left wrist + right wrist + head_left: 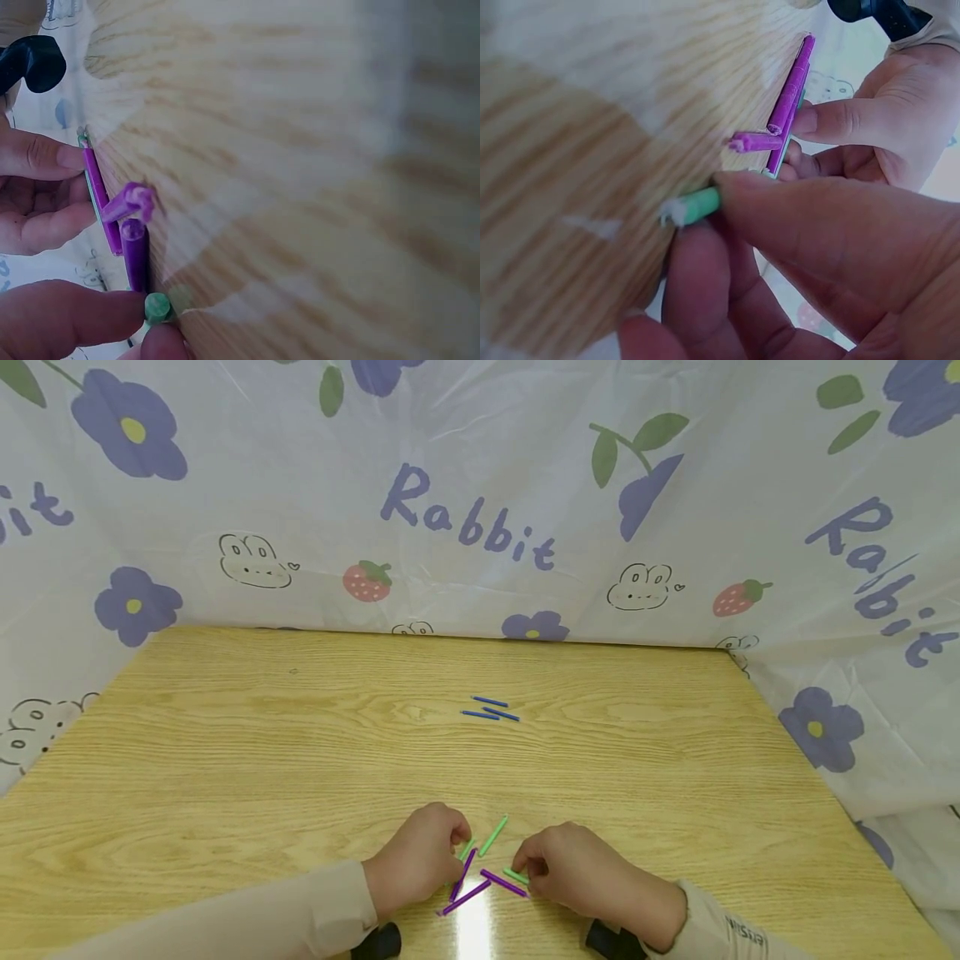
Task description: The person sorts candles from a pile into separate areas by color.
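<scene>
In the head view, my left hand (420, 858) pinches a thin green candle (467, 848) between thumb and finger; its round end (157, 307) shows in the left wrist view. My right hand (573, 872) grips a second green candle (515, 876) by thumb and fingers, its pale tip pointing out in the right wrist view. Between the hands, a third green candle (492, 836) lies slanted on the table. Purple candles lie close by: one (463, 875) beside the left fingers, one (468, 898) nearer the front, and one (504, 883) next to the right fingers.
Farther back on the wooden table (300, 752), three blue candles (491, 714) lie close together. A printed cloth (480, 460) with flowers and rabbits hangs behind the table and along its sides. Black wrist mounts (377, 941) sit under both forearms.
</scene>
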